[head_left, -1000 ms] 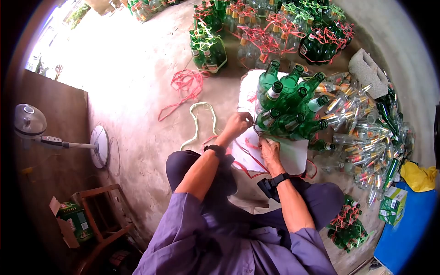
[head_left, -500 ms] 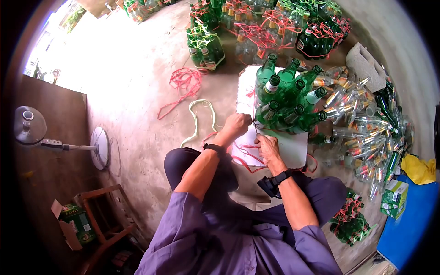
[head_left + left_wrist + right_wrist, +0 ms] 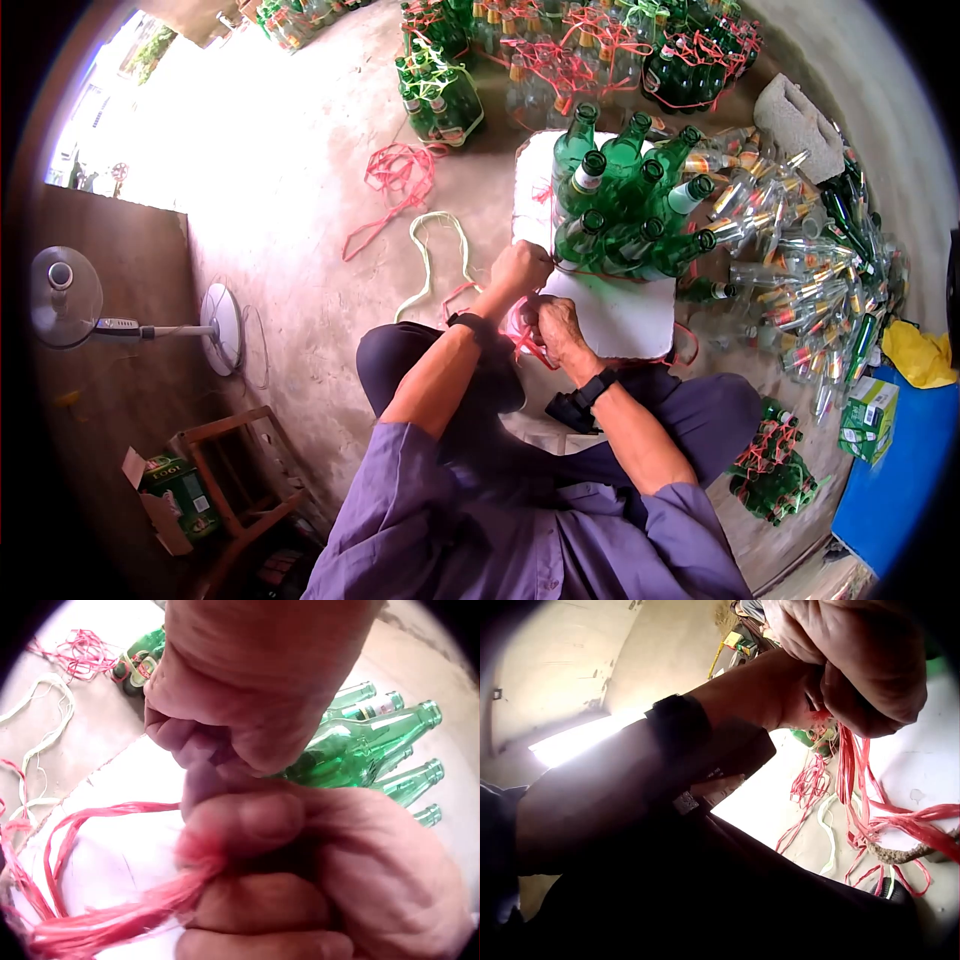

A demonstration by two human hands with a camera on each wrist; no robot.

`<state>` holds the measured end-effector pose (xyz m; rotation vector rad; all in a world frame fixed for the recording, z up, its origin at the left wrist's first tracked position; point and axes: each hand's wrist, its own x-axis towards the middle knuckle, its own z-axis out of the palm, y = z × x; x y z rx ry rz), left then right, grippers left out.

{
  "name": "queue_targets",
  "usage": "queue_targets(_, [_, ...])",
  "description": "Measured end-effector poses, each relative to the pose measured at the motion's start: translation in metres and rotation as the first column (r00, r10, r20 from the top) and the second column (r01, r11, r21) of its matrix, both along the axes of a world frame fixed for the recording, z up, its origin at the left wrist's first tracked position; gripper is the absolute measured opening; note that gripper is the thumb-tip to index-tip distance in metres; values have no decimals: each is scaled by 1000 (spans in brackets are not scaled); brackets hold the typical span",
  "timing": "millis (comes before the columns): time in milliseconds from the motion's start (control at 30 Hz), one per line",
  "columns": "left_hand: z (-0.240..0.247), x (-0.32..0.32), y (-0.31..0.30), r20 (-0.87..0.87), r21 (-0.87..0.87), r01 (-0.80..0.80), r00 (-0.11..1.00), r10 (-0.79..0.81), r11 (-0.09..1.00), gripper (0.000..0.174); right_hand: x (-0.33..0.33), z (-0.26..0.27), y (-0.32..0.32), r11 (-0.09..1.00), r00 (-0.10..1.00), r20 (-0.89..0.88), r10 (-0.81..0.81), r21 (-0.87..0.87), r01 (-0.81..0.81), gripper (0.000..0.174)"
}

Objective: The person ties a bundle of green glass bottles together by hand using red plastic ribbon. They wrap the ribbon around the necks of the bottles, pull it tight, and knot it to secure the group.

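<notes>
Green glass bottles (image 3: 620, 205) stand in a tight cluster on a white board (image 3: 625, 315). At the cluster's near left corner is my left hand (image 3: 522, 268), its fingers curled around the red plastic string, most of which they hide. Just below it, my right hand (image 3: 562, 332) grips a bunch of the same red string (image 3: 525, 338). In the left wrist view, the right hand's thumb and fingers pinch the frayed red strands (image 3: 127, 911), close under the left fist. More strands hang from the hands in the right wrist view (image 3: 849, 769).
Pink string (image 3: 400, 175) and pale green string (image 3: 425, 265) lie on the floor to the left. Loose clear bottles (image 3: 790, 270) pile up at right, below a concrete block (image 3: 798, 125). Tied bottle bundles (image 3: 440, 100) stand behind. A fan (image 3: 65, 297) is at far left.
My right hand has drawn back toward the body and left, pulling the red string off the middle of the board. My left hand stays beside the bottles.
</notes>
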<state>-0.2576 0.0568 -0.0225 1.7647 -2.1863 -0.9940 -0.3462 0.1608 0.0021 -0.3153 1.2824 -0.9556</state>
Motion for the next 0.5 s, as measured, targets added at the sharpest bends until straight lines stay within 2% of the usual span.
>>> queue_targets(67, [-12,8,-5,-302,192,61,953,0,979,12,2,-7,2,1000,999,51,-1,-30,2,21])
queue_targets(100, [-23,13,-7,-302,195,62,953,0,979,12,4,-8,3,998,997,24,69,13,-69,22])
queue_targets(133, [-33,17,-9,-271,-63,265,923,-272,962,10,6,-4,2,989,990,-1,139,57,-139,23])
queue_targets(167, [-42,19,-10,-172,-303,452,840,-515,839,8,10,0,3,991,990,109,92,89,-101,26])
queue_targets(200, [-43,19,-12,-173,-300,453,839,-515,840,8,8,5,4,991,990,110,90,92,-100,26])
queue_targets(267, [-45,20,-13,-20,-395,507,829,-559,766,8,-1,10,5,950,956,78,284,115,-292,27])
queue_targets(300, [-46,19,-11,-125,-312,427,867,-482,849,10,-8,-16,6,949,955,78,285,119,-293,27])
queue_targets(333, [-38,18,-10,-127,-311,425,868,-480,850,10,-16,-64,7,892,825,-506,253,-208,-401,25])
queue_targets(367, [-23,17,-8,-260,-151,373,879,-400,916,12,-21,-91,6,682,476,-877,-61,-385,-622,24])
queue_targets(400, [-14,17,-7,-373,19,326,880,-296,945,14,-22,-75,3,938,707,-706,27,-227,-263,19])
queue_targets(433, [-15,17,-7,-373,20,323,881,-293,946,14,-29,-58,-3,963,753,-658,36,-179,-202,19])
queue_targets(500, [-20,17,-7,-295,-244,370,852,-432,897,8,-35,-33,-14,981,795,-605,40,-125,-145,20])
